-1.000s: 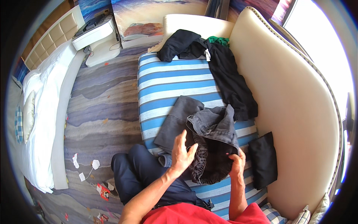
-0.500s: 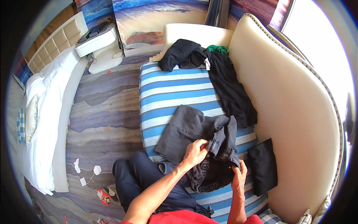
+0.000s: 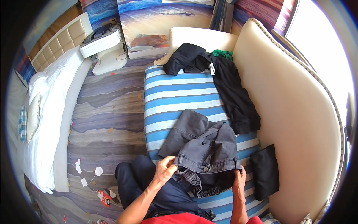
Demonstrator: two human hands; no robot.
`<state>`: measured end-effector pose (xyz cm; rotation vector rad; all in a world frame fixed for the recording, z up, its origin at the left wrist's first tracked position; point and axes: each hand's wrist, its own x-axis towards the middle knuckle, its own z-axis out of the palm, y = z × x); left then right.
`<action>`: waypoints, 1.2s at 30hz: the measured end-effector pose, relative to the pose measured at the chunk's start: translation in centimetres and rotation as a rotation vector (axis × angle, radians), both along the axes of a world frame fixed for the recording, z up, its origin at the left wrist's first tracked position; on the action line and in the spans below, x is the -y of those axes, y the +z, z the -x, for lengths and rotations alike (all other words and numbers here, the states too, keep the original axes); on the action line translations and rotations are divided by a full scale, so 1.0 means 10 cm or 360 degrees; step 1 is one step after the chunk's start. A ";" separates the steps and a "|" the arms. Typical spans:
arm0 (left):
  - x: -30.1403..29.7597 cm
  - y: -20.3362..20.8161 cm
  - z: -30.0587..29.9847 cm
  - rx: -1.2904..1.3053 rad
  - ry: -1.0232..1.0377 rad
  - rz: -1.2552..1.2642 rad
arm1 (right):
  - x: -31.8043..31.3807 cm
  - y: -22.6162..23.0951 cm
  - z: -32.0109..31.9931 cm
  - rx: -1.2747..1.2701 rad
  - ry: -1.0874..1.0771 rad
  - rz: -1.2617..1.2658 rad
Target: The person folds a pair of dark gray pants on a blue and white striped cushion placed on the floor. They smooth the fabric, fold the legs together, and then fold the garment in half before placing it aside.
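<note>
A pair of dark grey jeans [image 3: 209,145] lies in front of me on the striped seat cushion, its waistband toward me. At the waistband's left end, my left hand [image 3: 165,172] pinches the denim between thumb and fingers. My right hand [image 3: 239,178] grips the waistband's right end. Between the two hands the front band is stretched out, with a metal button near its middle. The gathered elastic back of the waist sags below it. One leg of the jeans is spread toward the far left; the other looks bunched underneath.
Black trousers [image 3: 235,97] and a bunched black garment [image 3: 186,58] lie at the far end, near a green cloth [image 3: 222,55]. Right of the jeans is a folded black garment [image 3: 265,171], against the cream backrest [image 3: 298,112]. A white bed [image 3: 48,119] stands left, with scraps on the floor.
My left hand has moved left and toward me from the middle of the waistband, drawing the front band out straight. My right hand keeps its grip, slightly lower.
</note>
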<state>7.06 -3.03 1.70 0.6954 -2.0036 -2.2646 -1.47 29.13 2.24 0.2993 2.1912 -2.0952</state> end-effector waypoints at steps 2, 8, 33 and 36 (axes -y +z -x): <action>-0.06 -0.01 0.00 -0.0112 -0.0081 -0.0032 | 0.07 0.05 -0.03 -0.0012 0.0153 -0.0234; -0.27 -0.04 0.09 -0.0466 -0.0216 0.0663 | 0.16 0.07 0.01 -0.0131 0.0401 -0.0862; 0.38 0.64 0.31 -0.0411 0.0133 -0.0113 | 0.99 0.75 0.57 -0.0223 0.0466 0.0112; 0.68 1.10 0.68 -0.0571 0.0247 -0.0142 | 0.99 1.35 1.09 -0.0532 0.0301 0.0330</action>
